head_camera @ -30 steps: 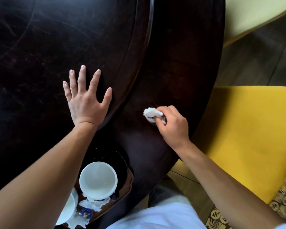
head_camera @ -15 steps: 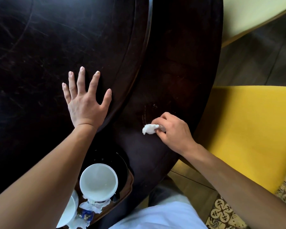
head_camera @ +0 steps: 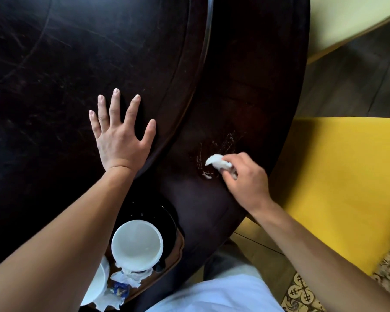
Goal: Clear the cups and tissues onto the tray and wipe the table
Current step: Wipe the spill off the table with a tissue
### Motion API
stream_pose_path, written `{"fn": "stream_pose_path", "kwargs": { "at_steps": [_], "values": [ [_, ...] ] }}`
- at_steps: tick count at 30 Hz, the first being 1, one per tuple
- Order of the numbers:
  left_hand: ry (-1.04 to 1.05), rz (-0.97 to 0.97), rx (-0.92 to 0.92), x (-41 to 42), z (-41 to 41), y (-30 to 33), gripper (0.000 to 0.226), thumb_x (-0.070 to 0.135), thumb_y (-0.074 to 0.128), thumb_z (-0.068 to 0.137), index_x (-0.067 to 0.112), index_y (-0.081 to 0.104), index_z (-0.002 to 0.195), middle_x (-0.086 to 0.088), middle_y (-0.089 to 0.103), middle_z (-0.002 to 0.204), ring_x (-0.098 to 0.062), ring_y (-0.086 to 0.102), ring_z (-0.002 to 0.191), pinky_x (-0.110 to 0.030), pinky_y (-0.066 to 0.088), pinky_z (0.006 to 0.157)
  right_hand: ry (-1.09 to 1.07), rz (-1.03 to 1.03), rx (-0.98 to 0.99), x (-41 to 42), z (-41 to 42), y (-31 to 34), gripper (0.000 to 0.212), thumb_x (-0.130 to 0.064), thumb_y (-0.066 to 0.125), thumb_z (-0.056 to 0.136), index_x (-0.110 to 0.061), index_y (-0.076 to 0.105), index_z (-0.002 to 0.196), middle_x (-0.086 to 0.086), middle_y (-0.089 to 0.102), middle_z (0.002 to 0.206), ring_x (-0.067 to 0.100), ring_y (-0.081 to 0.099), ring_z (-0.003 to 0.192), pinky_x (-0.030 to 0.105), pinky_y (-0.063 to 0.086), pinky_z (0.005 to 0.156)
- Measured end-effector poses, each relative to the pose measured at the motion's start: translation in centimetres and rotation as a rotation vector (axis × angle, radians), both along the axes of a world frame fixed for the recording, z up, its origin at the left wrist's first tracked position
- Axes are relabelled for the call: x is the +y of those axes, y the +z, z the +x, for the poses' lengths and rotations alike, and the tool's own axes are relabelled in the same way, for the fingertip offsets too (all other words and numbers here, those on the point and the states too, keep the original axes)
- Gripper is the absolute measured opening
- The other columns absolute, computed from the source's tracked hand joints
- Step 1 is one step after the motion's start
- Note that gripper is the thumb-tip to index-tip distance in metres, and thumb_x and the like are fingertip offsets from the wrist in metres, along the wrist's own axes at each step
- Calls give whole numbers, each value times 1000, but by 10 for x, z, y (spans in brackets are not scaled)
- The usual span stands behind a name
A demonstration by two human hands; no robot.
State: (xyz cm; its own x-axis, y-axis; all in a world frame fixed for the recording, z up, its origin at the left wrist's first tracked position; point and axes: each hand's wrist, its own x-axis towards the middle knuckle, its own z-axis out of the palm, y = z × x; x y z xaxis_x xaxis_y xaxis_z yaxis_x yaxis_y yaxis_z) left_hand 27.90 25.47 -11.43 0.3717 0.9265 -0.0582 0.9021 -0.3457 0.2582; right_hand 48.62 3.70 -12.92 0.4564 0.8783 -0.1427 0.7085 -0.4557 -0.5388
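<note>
While our left hand (head_camera: 119,140) stays spread flat on the dark table (head_camera: 54,75), our right hand (head_camera: 245,179), pinched tight on a wadded tissue (head_camera: 216,164), has slid back toward the near edge, leaving pale streaks (head_camera: 225,143). Cups (head_camera: 137,244) and used tissues (head_camera: 128,278) sit on the tray (head_camera: 178,248) beneath our left forearm.

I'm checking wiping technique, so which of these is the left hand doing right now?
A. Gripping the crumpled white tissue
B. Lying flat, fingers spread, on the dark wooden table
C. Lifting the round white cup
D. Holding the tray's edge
B: the left hand lies open and flat on the dark wooden table, while the right hand pinches the crumpled white tissue.
</note>
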Motion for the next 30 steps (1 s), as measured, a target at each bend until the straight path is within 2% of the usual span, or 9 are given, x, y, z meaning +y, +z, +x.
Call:
{"fn": "stream_pose_path", "kwargs": {
  "at_steps": [5,8,11,13,17,21,27,30],
  "values": [
    [0,-1,0,0,0,0,66,65,40,99,36,35,158,0,14,172,-31,2,159,-54,0,127,24,89,68,-5,-22,5,24,-18,76,84,-20,72,107,-5,66,96,13,65,81,31,56,66],
    [-1,-1,-2,0,0,0,66,65,41,99,36,35,158,0,14,172,-31,2,159,-55,0,127,156,71,69,-4,-32,8,24,-20,75,84,-22,70,108,-6,64,96,12,63,83,29,56,66],
    [0,0,1,0,0,-1,66,65,41,99,36,34,158,0,14,172,-31,2,159,-55,1,127,241,32,36,-2,-36,3,23,-20,74,83,-25,69,105,-7,62,95,13,61,84,33,56,63],
    [0,0,1,0,0,0,66,65,40,99,36,35,158,0,14,172,-31,3,159,-55,0,127,213,17,10,4,-27,1,24,-21,72,82,-25,68,105,-5,63,95,16,63,84,36,56,64],
    [-1,-2,-2,0,1,0,66,65,40,99,35,35,158,-1,14,172,-32,3,159,-55,0,127,-42,45,-52,21,15,1,25,-21,68,80,-21,70,105,1,65,97,26,66,84,36,54,68],
    [-1,-3,-2,0,1,-1,66,65,40,99,36,34,158,-1,14,172,-31,3,159,-55,1,127,-175,111,-74,28,46,11,24,-21,72,83,-21,69,107,0,66,101,24,66,84,33,52,69],
    [3,2,-7,0,1,-1,66,65,42,99,36,35,158,0,15,172,-31,3,159,-55,1,127,-142,80,-67,30,32,9,32,-32,70,86,-23,70,118,-3,63,104,19,64,91,35,55,74],
    [5,1,-3,0,1,0,66,65,42,99,36,35,158,0,14,172,-31,3,159,-54,0,127,-82,106,-38,15,10,10,32,-38,66,91,-22,73,117,-3,62,107,16,62,96,30,53,75]
  ]
}}
